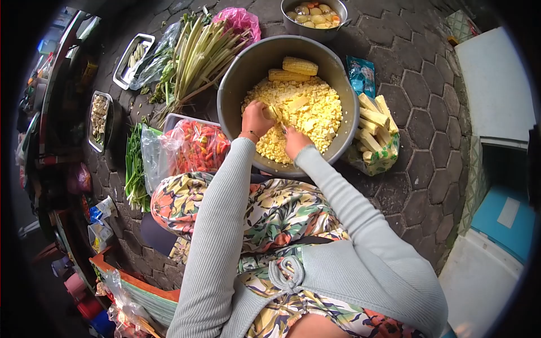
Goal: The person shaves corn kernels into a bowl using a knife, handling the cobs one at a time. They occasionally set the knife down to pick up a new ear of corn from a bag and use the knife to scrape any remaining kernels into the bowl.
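Note:
A big grey basin (pixel 224 96) stands in front of me, with a heap of cut yellow corn kernels (pixel 321 112) in it. Two whole corn cobs (pixel 300 66) rest on the heap at the far side. Over the kernels, my left hand (pixel 257 119) is closed around a corn cob (pixel 274 114), mostly hidden by the fingers. My right hand (pixel 296 141) is closed close beside it, gripping what looks like a small knife (pixel 283 129); little of it shows.
Stripped cobs (pixel 374 121) fill a green-patterned bag right of the basin, near a blue packet (pixel 361 76). A pot of peeled vegetables (pixel 314 16) stands beyond. To the left are red chilies (pixel 197 147) in plastic, leafy stalks (pixel 203 53), green onions (pixel 135 169) and metal trays (pixel 100 121).

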Tool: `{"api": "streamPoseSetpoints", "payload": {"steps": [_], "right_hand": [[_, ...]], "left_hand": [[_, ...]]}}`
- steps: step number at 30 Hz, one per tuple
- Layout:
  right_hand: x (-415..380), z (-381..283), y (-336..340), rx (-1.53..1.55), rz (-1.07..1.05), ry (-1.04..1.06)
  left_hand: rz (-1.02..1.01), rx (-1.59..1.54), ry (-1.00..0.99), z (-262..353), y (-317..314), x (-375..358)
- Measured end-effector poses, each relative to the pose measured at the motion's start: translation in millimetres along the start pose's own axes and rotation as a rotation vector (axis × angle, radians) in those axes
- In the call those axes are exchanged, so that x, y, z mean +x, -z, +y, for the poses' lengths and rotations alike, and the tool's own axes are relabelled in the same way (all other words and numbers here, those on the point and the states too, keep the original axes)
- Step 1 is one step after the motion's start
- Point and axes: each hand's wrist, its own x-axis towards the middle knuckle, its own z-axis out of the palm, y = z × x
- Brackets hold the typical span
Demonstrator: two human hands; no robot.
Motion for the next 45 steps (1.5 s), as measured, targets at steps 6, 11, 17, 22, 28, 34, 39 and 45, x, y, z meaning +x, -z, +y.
{"api": "streamPoseSetpoints", "payload": {"steps": [6,11,17,22,28,34,39,45], "right_hand": [[51.8,18.1,-20.5,-0.033,-0.044,-0.105],[55.8,56.6,-51.9,-0.102,-0.092,0.027],[26.3,38.2,-16.7,-0.155,-0.159,-0.004],[-19.5,22.2,13.6,0.009,0.050,-0.019],[-12.0,-2.6,6.2,0.005,0.215,0.072],[-3.5,1.6,-6.1,0.056,0.222,0.059],[1.9,-2.3,-9.5,0.022,0.206,0.017],[3.9,-0.3,0.3,0.011,0.127,0.044]], "left_hand": [[-0.029,-0.025,0.015,9.6,-2.0,0.8],[-0.021,-0.011,0.133,2.8,6.6,3.0],[0.029,0.024,0.313,-7.7,9.1,-0.9],[-0.051,-0.089,0.107,-8.9,5.9,6.6],[-0.024,-0.214,-0.020,-1.3,3.3,11.1],[-0.064,-0.140,0.024,-1.7,4.6,8.7],[-0.005,-0.126,-0.018,-0.9,-0.9,5.3],[-0.071,-0.144,0.067,2.7,0.7,3.0]]}}
